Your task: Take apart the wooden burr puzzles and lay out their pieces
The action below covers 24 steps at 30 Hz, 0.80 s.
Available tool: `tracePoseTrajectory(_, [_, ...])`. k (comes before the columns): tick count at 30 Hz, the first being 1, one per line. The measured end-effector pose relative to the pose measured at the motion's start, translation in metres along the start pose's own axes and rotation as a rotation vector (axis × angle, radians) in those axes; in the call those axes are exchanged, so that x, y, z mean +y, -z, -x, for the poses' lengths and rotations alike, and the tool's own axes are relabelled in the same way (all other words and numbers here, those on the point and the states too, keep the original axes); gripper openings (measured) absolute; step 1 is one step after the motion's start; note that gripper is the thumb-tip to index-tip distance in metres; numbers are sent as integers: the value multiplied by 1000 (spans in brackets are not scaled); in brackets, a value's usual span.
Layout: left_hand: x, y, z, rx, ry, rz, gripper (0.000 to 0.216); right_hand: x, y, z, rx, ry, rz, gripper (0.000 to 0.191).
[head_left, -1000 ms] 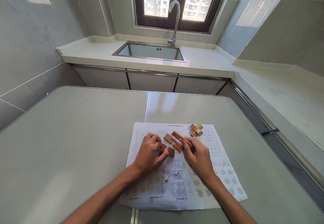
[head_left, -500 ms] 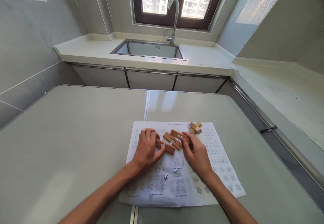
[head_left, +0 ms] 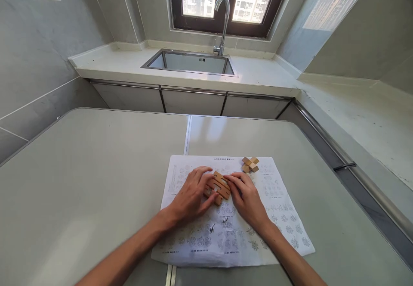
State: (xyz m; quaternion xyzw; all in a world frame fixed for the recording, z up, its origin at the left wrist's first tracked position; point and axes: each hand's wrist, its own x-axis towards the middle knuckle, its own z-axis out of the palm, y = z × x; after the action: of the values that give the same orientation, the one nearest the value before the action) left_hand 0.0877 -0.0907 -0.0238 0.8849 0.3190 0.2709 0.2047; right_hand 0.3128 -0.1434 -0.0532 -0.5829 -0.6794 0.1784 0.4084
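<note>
Laid side by side and touching, just beyond the middle of the paper sheet: notched wooden pieces, with a dark mark on one. Held from the sheet's left side by the left hand, partly open, with thumb and bent fingers parted around the pieces. Held from the sheet's right side by the right hand, nearly closed, with thumb and fingertips at the pieces' right ends. Cannot tell the exact contact beneath the fingers. Set near the sheet's far right corner: an interlocked wooden cross. Spread under the sheet: a pale worktop. Well beyond the sheet's far edge: a sink and a curved tap.
</note>
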Motion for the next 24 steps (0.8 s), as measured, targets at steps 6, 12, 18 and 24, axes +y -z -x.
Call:
tracePoseTrajectory(6, [7, 5, -4, -187, -184, -12, 71, -9, -1, 1, -61, -14, -127, 24])
tracePoseTrajectory(12, [7, 1, -2, -163, -125, -96, 62, -11, -1, 3, -13, -96, -131, 21])
tracePoseTrajectory(18, [-13, -2, 0, -5, 76, -264, 54, -12, 0, 3, 11, -120, -108, 22])
tracePoseTrajectory(24, [-44, 9, -3, 127, 328, -506, 65, -10, 0, 4, -14, -127, -114, 22])
